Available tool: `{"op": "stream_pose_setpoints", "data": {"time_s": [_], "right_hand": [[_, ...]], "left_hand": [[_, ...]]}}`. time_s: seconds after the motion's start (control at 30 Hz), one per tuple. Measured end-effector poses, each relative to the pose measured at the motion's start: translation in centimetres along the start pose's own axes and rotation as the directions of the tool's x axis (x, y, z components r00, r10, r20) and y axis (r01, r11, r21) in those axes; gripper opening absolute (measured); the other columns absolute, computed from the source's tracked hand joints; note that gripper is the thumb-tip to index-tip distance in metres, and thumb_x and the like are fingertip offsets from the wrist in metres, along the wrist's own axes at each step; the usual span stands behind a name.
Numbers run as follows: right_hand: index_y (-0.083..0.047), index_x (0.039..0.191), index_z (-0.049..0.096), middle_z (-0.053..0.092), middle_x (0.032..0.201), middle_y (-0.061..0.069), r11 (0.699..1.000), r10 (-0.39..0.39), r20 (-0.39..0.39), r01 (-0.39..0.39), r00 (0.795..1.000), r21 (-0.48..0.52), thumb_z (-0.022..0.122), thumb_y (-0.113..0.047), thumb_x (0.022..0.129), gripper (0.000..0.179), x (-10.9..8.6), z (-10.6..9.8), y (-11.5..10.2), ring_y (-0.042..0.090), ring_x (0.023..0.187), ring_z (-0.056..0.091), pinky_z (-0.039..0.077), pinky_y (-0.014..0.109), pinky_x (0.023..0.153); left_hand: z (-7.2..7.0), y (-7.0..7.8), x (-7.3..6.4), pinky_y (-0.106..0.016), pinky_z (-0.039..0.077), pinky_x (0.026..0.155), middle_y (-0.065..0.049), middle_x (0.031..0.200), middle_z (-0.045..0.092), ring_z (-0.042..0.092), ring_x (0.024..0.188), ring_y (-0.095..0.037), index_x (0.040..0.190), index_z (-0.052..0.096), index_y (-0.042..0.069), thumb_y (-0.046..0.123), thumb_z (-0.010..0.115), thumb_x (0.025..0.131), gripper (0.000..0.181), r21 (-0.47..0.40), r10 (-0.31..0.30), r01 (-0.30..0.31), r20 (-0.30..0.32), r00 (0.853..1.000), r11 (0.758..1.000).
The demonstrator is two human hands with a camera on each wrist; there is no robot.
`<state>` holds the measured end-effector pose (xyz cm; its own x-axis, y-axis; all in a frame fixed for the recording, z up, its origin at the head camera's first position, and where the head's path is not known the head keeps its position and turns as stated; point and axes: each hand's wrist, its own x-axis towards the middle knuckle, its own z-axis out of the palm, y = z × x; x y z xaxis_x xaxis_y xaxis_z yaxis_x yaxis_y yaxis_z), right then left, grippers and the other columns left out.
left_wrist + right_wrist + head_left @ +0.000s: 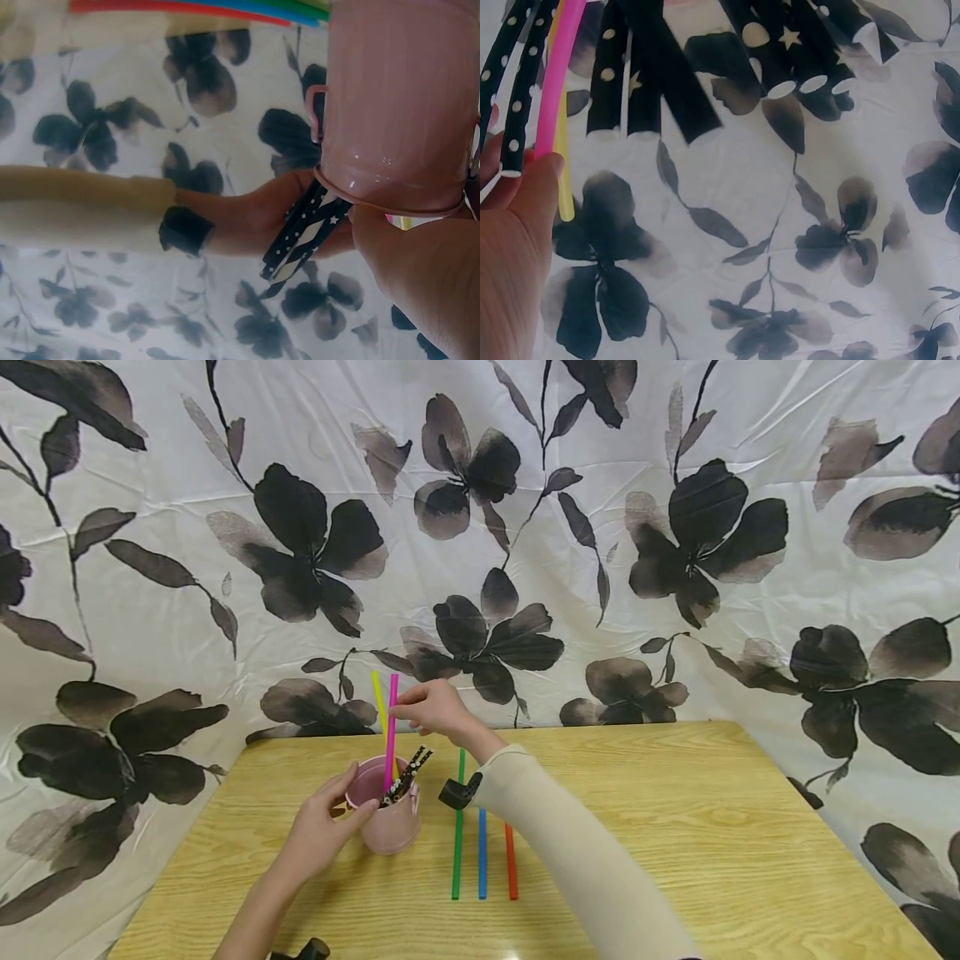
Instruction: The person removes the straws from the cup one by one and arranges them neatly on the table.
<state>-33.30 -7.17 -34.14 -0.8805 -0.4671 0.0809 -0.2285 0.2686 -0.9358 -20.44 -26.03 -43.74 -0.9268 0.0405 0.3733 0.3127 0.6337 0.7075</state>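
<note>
A pink metal pail (392,835) stands toward the left of the table, with my left hand (318,822) gripping it around its upper side. In the left wrist view the thumb lies by the rim of the pail (401,105). Above the pail my right hand (437,706) pinches a pink straw (391,735), whose lower end is inside. Beside it a yellow straw (379,697) leans in the pail. Several short black patterned straws (408,774) poke out over the pail's right rim; dots and stars show on these straws (607,75) in the right wrist view.
Right of the pail, a green straw (457,852), a blue straw (482,860) and a red straw (512,864) lie side by side on the wooden table (675,810). My right forearm passes over their far ends. A floral cloth (525,635) hangs behind the table.
</note>
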Motion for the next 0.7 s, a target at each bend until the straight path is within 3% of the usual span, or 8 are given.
{"op": "stream_pose_setpoints", "data": {"time_s": [0.23, 0.43, 0.7], "right_hand": [[-0.016, 0.085, 0.070, 0.064, 0.080, -0.002, 1.000, -0.003, -0.007, 0.003, 1.000, 0.015, 0.069, -0.026, 0.075, 0.014, 0.1, 0.4, -0.1, 0.023, 0.071, 0.060, 0.051, 0.040, 0.066], [-0.016, 0.086, 0.069, 0.063, 0.082, -0.002, 0.999, -0.019, -0.002, 0.019, 1.000, 0.037, 0.069, -0.026, 0.076, 0.014, -0.1, 0.0, -0.9, 0.020, 0.072, 0.060, 0.052, 0.034, 0.062], [-0.013, 0.088, 0.067, 0.064, 0.083, 0.002, 0.989, -0.143, -0.006, 0.143, 0.990, 0.033, 0.066, -0.025, 0.079, 0.015, -1.4, -1.5, -2.6, 0.018, 0.071, 0.060, 0.052, 0.033, 0.058]], "left_hand": [[0.0, -0.2, 0.0, -0.040, 0.047, 0.079, -0.009, 0.133, 0.039, 0.044, 0.112, -0.026, 0.136, 0.034, 0.013, 0.042, 0.060, 0.080, 0.068, 0.004, 0.000, 0.000, 0.001, 1.000, 1.000], [0.1, -0.2, 0.0, -0.041, 0.047, 0.079, -0.010, 0.133, 0.039, 0.044, 0.113, -0.026, 0.135, 0.035, 0.012, 0.042, 0.060, 0.080, 0.068, 0.003, -0.001, 0.001, -0.001, 1.000, 1.000], [0.2, -0.3, 0.0, -0.040, 0.047, 0.079, -0.010, 0.133, 0.039, 0.044, 0.113, -0.026, 0.135, 0.035, 0.010, 0.042, 0.061, 0.079, 0.069, -0.006, 0.004, -0.004, -0.006, 1.000, 1.000]]}}
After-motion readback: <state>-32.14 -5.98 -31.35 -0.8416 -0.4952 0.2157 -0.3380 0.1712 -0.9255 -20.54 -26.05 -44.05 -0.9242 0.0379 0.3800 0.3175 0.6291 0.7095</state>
